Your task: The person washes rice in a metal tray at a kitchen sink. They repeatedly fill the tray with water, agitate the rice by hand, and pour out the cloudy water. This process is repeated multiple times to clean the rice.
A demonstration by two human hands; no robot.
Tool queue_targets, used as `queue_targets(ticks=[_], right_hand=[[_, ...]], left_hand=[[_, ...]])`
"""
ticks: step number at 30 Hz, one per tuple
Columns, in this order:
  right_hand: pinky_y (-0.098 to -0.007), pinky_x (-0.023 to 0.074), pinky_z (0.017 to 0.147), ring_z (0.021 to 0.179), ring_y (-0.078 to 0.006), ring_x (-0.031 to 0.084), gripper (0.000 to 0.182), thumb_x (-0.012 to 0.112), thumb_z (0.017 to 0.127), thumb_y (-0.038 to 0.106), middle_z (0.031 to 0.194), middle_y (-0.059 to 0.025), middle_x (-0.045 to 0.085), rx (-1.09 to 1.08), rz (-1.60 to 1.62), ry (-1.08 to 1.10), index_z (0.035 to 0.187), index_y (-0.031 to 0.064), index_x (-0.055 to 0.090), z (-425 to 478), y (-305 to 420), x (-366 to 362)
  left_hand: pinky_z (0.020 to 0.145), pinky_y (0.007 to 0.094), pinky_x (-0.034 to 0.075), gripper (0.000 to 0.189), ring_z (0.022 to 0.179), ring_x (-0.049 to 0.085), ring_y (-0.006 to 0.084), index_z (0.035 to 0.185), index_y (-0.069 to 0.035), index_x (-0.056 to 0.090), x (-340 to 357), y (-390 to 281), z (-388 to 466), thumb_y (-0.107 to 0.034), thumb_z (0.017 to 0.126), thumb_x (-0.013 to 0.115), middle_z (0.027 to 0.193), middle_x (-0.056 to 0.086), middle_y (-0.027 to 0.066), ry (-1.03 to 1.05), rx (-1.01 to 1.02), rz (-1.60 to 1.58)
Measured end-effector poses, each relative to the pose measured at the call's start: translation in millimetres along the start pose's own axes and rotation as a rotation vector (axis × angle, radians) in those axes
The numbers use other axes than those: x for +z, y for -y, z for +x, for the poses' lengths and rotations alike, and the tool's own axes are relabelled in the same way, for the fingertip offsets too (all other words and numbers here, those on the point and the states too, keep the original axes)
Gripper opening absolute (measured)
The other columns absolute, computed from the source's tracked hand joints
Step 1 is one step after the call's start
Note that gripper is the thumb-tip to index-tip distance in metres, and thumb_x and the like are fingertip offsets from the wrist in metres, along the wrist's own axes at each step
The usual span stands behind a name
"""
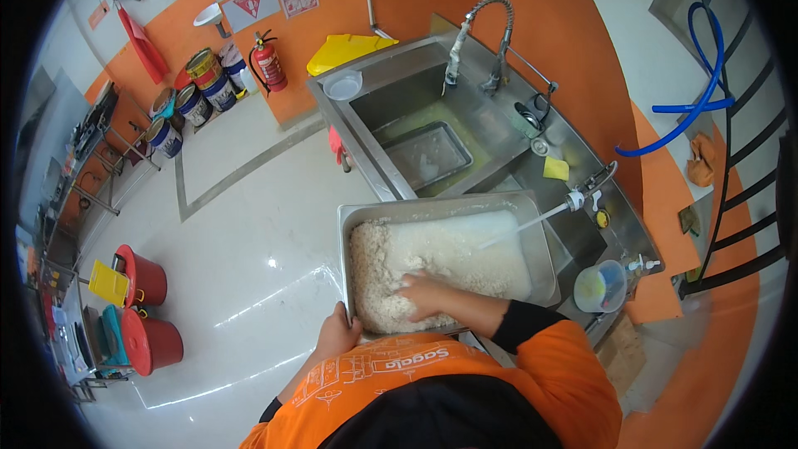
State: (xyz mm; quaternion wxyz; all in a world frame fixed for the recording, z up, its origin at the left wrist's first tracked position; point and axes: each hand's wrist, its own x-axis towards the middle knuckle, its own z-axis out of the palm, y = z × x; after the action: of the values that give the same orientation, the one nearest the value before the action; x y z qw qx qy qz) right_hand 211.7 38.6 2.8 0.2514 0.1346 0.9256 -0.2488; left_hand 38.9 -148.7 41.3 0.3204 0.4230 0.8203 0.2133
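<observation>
A deep rectangular stainless steel pan (543,224) rests at the near edge of the sink unit. Pale, wet grain that looks like rice (374,262) is heaped at its left side, with cloudy water over the rest. Water streams from a small faucet (575,199) into the pan's right part. My left hand (340,328) grips the pan's near left rim. My right hand (424,294) lies in the grain near the middle, its fingertips partly sunk; whether they close on any grain is hidden.
Behind the pan, a sink basin (399,100) holds a metal tray (436,153) under a spring-neck faucet (499,43). A yellow sponge (556,168) and a clear plastic tub (600,287) sit at the right. Red buckets (153,346) stand on the floor at the left.
</observation>
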Motion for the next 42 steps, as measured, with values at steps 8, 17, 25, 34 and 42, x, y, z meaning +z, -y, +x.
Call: queue_targets(ticks=[8, 17, 25, 34, 42], right_hand=[[-0.0495, 0.0358, 0.105, 0.127, -0.0396, 0.040, 0.099, 0.084, 0.063, 0.033, 0.147, -0.0166, 0.033, 0.552, 0.024, -0.052, 0.146, 0.0255, 0.031, -83, -105, 14], [-0.0429, 0.0462, 0.092, 0.108, -0.0368, 0.057, 0.055, 0.066, 0.073, 0.007, 0.118, -0.0200, 0.060, 0.310, 0.260, -0.567, 0.126, 0.0132, 0.055, 85, -143, 18], [-0.0535, 0.0391, 0.099, 0.114, -0.0399, 0.055, 0.070, 0.064, 0.075, 0.058, 0.122, -0.0211, 0.059, 0.088, 0.268, -0.170, 0.126, 0.0119, 0.055, 98, -7, -7], [-0.0712, 0.0245, 0.102, 0.133, -0.0286, 0.034, 0.074, 0.072, 0.070, 0.054, 0.136, -0.0035, 0.050, 0.081, 0.000, 0.122, 0.134, 0.0224, 0.051, -14, -13, 9], [-0.0455, 0.0419, 0.101, 0.123, -0.0319, 0.045, 0.076, 0.078, 0.070, 0.018, 0.138, -0.0074, 0.045, 0.341, -0.060, -0.410, 0.138, 0.0248, 0.044, -73, -122, 37]], left_hand=[[0.060, 0.0511, 0.048, 0.023, 0.066, 0.060, 0.0465, 0.089, 0.004, 0.046, 3, 14, -1, -0.016, 0.085, 0.057, 0.068, 0.059, 0.0290, 0.010, 0.003, -0.041], [0.063, 0.0519, 0.047, 0.025, 0.069, 0.060, 0.0480, 0.091, 0.005, 0.046, -5, -1, 3, -0.017, 0.085, 0.057, 0.071, 0.059, 0.0313, 0.025, 0.015, -0.034], [0.064, 0.0522, 0.048, 0.024, 0.070, 0.060, 0.0483, 0.090, 0.004, 0.046, 5, 1, -2, -0.017, 0.084, 0.057, 0.072, 0.059, 0.0316, -0.003, 0.020, -0.009], [0.062, 0.0516, 0.048, 0.024, 0.068, 0.060, 0.0479, 0.091, 0.004, 0.046, 5, -2, -3, -0.017, 0.085, 0.056, 0.071, 0.060, 0.0308, 0.007, -0.013, -0.056], [0.061, 0.0510, 0.048, 0.022, 0.067, 0.061, 0.0465, 0.090, 0.004, 0.046, 1, -8, -1, -0.016, 0.085, 0.056, 0.069, 0.060, 0.0293, 0.015, -0.017, -0.095]])
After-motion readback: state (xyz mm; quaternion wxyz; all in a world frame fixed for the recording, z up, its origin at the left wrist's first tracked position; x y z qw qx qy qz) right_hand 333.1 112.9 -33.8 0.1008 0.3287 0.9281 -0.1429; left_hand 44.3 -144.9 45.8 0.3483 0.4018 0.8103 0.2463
